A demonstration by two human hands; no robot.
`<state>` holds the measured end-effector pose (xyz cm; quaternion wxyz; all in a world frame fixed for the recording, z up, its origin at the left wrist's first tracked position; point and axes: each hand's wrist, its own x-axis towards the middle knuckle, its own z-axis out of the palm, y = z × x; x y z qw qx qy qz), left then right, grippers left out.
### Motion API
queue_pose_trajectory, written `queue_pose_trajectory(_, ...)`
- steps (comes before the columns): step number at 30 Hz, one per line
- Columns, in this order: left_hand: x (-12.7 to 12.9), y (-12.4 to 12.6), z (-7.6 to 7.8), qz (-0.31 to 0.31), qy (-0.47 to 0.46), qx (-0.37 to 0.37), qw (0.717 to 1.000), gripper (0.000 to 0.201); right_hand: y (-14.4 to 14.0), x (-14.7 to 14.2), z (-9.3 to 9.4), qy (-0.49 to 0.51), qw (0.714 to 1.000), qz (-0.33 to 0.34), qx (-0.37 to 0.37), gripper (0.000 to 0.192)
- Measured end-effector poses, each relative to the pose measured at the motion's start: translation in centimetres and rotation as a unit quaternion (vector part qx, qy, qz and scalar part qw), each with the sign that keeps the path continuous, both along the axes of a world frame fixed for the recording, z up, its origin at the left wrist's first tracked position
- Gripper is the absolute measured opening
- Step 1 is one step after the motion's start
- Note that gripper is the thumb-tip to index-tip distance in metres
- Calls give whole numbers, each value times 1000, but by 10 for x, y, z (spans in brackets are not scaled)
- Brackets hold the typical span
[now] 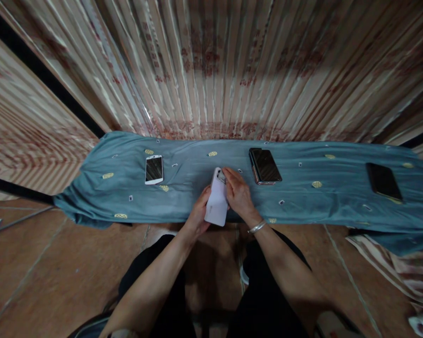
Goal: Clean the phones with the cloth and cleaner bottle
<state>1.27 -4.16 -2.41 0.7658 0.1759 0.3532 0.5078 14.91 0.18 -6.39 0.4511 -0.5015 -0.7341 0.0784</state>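
A pale lilac smartphone [217, 204] is held between my two hands over the front edge of the cloth, its back with the camera block facing up. My left hand [199, 212] is closed around its left side. My right hand [238, 191] grips the upper right side, the fingers close to the camera block; the tips are partly hidden. To the left lies a white phone [154, 169] with its dark screen up. Right of my hands is a stack of dark phones [266, 165]. A single black phone [384, 181] rests at the far right.
A blue-green cloth [190, 152] with yellow printed shapes covers the long narrow surface. Pleated striped curtains [211, 70] hang right behind it. Dark bars [49, 75] slant at the left. Below are brown floor tiles [91, 253] and my legs.
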Motion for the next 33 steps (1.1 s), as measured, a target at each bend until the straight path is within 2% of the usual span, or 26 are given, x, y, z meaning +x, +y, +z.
queue_pose_trajectory(8,-3,3,1,20,7,-3,1000,18,-3,-2,-4,-14,999,-28,12,47)
queue_pose_trajectory(14,-6,8,1,61,0,2,998,19,-14,-12,1,-34,999,4,17,49)
queue_pose_trajectory(22,-9,11,1,86,-2,-30,996,9,-31,-25,4,-64,997,31,10,44)
queue_pose_trajectory(27,-6,11,0,94,0,-35,995,11,-37,-30,9,-62,996,64,23,46)
queue_pose_trajectory(33,1,7,0,83,3,-15,996,15,-34,-29,15,-54,996,64,32,48)
